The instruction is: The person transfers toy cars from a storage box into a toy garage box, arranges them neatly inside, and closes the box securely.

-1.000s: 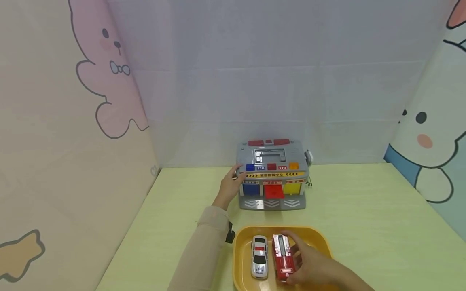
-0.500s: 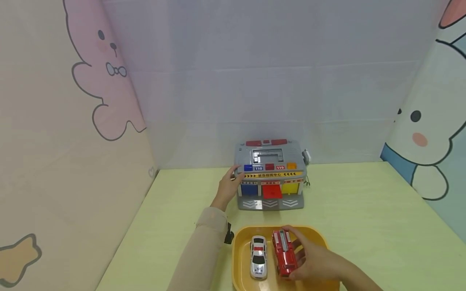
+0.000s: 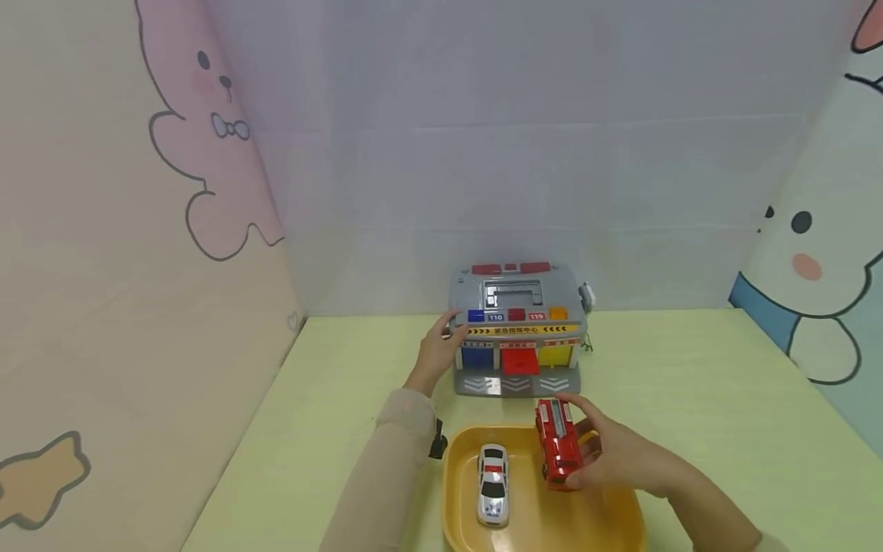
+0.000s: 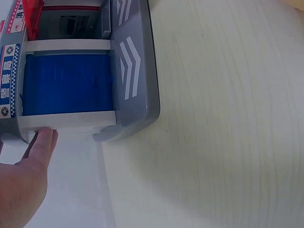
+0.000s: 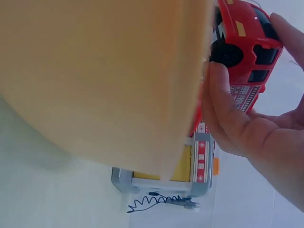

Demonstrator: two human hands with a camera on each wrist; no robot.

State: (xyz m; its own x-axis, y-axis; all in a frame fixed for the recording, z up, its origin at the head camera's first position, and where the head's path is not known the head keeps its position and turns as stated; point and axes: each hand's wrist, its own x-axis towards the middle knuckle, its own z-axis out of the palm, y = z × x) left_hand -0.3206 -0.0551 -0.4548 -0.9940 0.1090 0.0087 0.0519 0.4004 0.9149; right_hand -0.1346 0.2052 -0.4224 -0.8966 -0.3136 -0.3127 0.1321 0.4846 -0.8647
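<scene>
In the head view, my right hand (image 3: 621, 456) holds a red toy fire truck (image 3: 560, 448) above the far part of a yellow tray (image 3: 451, 468). Its thumb and fingers grip the truck at opposite ends; the right wrist view shows a fingertip by the truck's black wheel (image 5: 227, 53). My left hand (image 3: 434, 358) rests against the left end of a grey toy rescue station (image 3: 476, 294). In the left wrist view, straight fingers (image 4: 43, 145) touch the station's white side wall beside the blue door (image 4: 69, 84). The red middle door (image 3: 519, 362) is raised outward.
A white toy police car (image 3: 493, 491) lies in the left part of the tray. At the station's right side hang a small grey handset (image 3: 587, 297) and a dark coiled cord (image 5: 156, 202). A pale curtain (image 3: 372, 192) stands behind the table (image 3: 690, 399).
My right hand has lifted the fire truck from the tray and carried it forward, toward the station. The left hand stays against the station, and the police car has not moved.
</scene>
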